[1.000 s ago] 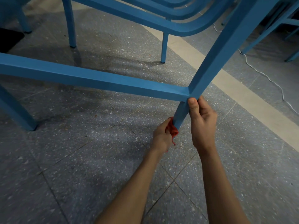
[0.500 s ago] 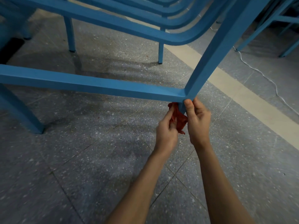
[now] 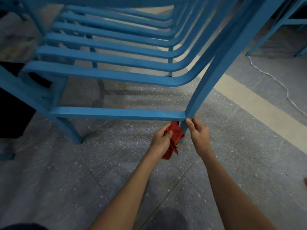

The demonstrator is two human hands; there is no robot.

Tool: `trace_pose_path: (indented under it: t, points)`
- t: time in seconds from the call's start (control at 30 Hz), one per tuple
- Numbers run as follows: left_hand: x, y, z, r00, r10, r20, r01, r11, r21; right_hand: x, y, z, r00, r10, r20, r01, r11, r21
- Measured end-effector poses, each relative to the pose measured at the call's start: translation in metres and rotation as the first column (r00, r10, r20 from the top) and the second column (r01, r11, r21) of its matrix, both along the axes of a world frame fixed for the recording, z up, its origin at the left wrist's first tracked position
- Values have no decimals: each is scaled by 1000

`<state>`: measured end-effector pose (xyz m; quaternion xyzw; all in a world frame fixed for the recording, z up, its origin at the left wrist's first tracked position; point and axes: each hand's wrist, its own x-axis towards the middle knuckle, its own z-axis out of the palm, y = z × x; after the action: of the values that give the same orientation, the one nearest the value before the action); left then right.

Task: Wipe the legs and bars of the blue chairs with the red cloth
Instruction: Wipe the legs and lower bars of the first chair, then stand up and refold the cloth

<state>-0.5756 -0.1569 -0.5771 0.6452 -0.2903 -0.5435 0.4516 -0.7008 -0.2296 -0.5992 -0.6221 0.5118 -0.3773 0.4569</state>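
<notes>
The left hand [image 3: 162, 138] has its fingers bunched around the red cloth [image 3: 174, 136], pressing it against the near right leg [image 3: 184, 130] of the blue chair [image 3: 116, 75], just under the low crossbar [image 3: 119, 112]. The right hand [image 3: 198, 131] pinches that leg at the joint. The cloth's loose tail hangs down, so it may drag on the gritty floor [image 3: 66, 171] and smear dirt onto the paint.

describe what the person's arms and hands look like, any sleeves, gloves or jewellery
Both forearms are bare as far as the view shows: no sleeves reach into the picture. The left hand and the right hand wear no gloves, and no watch, bracelet or ring is visible on either. The nails look short and unpainted.
</notes>
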Motion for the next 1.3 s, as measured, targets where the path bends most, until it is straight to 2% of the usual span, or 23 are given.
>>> trace_pose_path:
  t: [0.07,0.17,0.23,0.37,0.53,0.73,0.9,0.97,1.13,1.23,1.3]
  points:
    - [5,7,26,1000,-5,7,5,999,53,-1,-4,17,992,20,-123,-6,994,110]
    - [8,22,59,1000,25,8,-26,992,124,-2,-3,36,964,-41,-264,144,913,383]
    - [8,33,85,997,74,11,-75,984,161,1,9,51,966,-26,-256,170,813,557]
    - [0,54,160,981,184,66,-193,965,180,12,46,121,991,88,-97,18,639,769]
    - [-22,85,272,979,177,98,-188,974,123,15,80,253,993,6,122,-102,586,804]
    - [-47,89,440,965,118,233,-131,991,40,-2,83,424,949,-72,305,-222,532,817]
    - [-64,43,558,896,50,441,-43,999,-26,-25,40,543,899,-1,437,-357,575,736]
    - [-71,17,594,881,45,472,-26,999,-45,-32,15,581,884,25,468,-386,603,698]
    - [-76,-43,650,944,133,301,-74,977,-199,-35,-49,644,846,51,531,-424,669,611]
    - [-71,-84,669,959,254,126,-211,936,-282,-33,-92,659,815,9,580,-433,675,597]
    - [-60,-114,672,938,348,-2,-334,899,-283,-30,-123,666,794,-26,607,-446,655,610]
